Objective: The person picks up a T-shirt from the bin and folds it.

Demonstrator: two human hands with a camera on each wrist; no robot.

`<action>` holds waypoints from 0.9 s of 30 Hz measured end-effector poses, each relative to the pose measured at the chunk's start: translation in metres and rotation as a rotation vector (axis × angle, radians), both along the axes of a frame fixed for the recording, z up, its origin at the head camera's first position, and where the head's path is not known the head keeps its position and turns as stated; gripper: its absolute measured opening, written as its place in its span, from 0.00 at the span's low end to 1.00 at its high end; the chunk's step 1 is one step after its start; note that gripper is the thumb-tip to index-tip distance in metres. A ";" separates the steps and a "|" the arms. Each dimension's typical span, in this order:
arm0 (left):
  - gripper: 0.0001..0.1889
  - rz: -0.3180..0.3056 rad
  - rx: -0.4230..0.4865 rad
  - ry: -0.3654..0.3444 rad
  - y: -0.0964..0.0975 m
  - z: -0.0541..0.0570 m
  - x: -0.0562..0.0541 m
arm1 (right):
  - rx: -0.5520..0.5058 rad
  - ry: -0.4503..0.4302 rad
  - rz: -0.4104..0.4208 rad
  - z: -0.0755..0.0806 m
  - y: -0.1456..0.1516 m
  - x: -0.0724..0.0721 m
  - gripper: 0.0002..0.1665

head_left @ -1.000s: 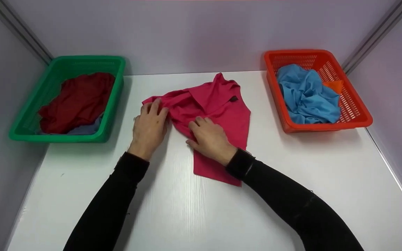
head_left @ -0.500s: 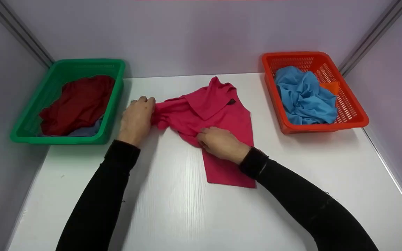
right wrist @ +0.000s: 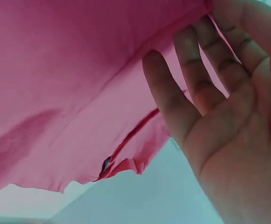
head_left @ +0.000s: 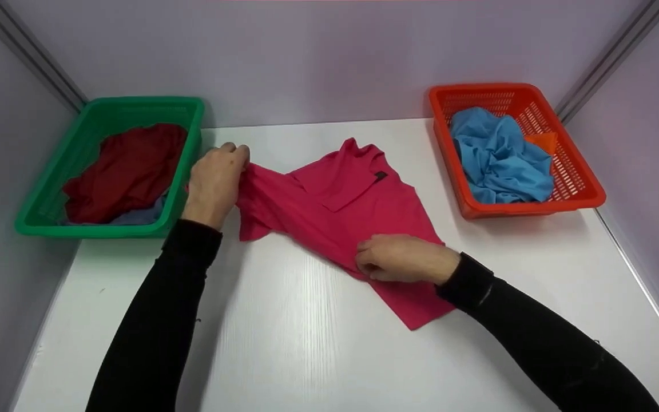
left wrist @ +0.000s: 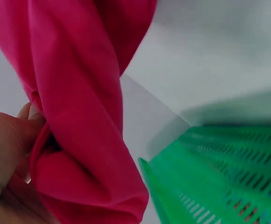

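A bright pink shirt (head_left: 329,200) with a dark neck label is stretched across the white table in the head view. My left hand (head_left: 215,182) pinches one end of it at the left; the left wrist view shows the bunched cloth (left wrist: 84,112) hanging by the thumb and fingertips. Lower right, my right hand (head_left: 401,257) holds the shirt's near edge. In the right wrist view, that edge meets the thumb and fingertip near the top, while the other fingers (right wrist: 168,88) lie loosely along the fabric. Part of the hem is hidden under the right hand and sleeve.
At the back left stands a green basket (head_left: 106,230) with dark red and greyish-blue cloth in it, close beside my left hand. An orange-red basket (head_left: 535,207) at the back right holds light blue and orange cloth. Pale walls border the table.
My left hand has moved left and up with the gathered end of the shirt. My right hand has drawn the lower edge right and toward me, so the shirt is more spread.
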State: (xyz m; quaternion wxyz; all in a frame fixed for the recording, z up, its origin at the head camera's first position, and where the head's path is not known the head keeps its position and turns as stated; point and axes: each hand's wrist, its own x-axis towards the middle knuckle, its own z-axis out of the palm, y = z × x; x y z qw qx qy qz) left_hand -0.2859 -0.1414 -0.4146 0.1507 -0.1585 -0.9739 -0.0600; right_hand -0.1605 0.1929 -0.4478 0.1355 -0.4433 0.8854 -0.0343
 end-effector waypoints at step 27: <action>0.14 -0.272 -0.130 0.100 0.010 -0.034 0.102 | -0.032 0.098 -0.186 -0.008 0.002 -0.030 0.35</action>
